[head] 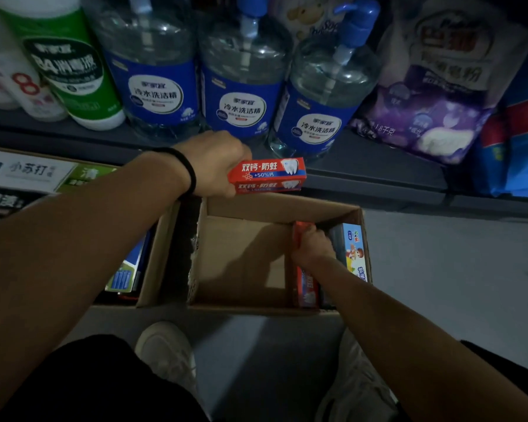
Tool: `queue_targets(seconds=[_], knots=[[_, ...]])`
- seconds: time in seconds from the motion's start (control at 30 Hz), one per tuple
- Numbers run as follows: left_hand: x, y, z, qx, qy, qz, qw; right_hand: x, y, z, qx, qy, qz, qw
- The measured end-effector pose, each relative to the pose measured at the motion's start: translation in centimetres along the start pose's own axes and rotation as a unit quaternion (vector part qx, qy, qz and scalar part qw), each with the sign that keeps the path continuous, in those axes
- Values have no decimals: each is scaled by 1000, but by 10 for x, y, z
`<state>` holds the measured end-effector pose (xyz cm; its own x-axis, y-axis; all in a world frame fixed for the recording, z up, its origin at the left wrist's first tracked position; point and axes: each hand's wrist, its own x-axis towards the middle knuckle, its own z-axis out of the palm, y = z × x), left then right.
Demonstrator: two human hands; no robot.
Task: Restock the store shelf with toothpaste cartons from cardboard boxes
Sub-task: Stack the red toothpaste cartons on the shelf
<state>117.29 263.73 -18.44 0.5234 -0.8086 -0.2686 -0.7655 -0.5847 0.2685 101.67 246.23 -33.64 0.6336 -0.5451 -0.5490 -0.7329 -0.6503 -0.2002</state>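
My left hand [214, 162] grips a stack of red toothpaste cartons [267, 175] above the far edge of an open cardboard box [241, 257] on the floor. Down inside that box, against its right side, my right hand [313, 246] closes on another red toothpaste carton [307, 287] that stands on edge. Beside it, along the box's right wall, leans a light-blue children's toothpaste carton [355, 251]. The left half of the box shows bare cardboard. A black band circles my left wrist.
A second cardboard box [153, 254] with blue and white cartons sits to the left. The low grey shelf [363, 172] behind holds blue-labelled pump bottles [241, 83], a green bottle [73, 65] and purple bags [433, 95]. My shoes [168, 351] stand on the grey floor below.
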Motion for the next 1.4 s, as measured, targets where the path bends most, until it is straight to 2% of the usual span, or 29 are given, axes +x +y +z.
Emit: queue_targets(seconds=[0.17,0.33,0.53,0.7,0.87,1.1,1.27,1.4], knots=[[1,-8,6,-9,-8,8,1000,12,-2,6,-7,2,15,1000],[2,-14,11,-15,-13,7,1000,14,1,12,-43,0,-9,999],[1,-18,17,-14,-8,3,1000,10,9,18,-32,-1,-27,999],[2,-17,20,-14,-13,2,1000,6,9,25,-51,-20,-1,999],[4,-16,21,-14,-22,0,1000,7,7,29,-32,-6,8,999],[0,-7,9,-10,-23,-7,1000,-8,6,14,-4,12,-46,999],[-13,13,-15,7,-12,-13,1000,-32,4,-20,16,20,-89,996],[-31,34,-39,36,13,-18,999,-56,0,-58,-15,31,-142,989]])
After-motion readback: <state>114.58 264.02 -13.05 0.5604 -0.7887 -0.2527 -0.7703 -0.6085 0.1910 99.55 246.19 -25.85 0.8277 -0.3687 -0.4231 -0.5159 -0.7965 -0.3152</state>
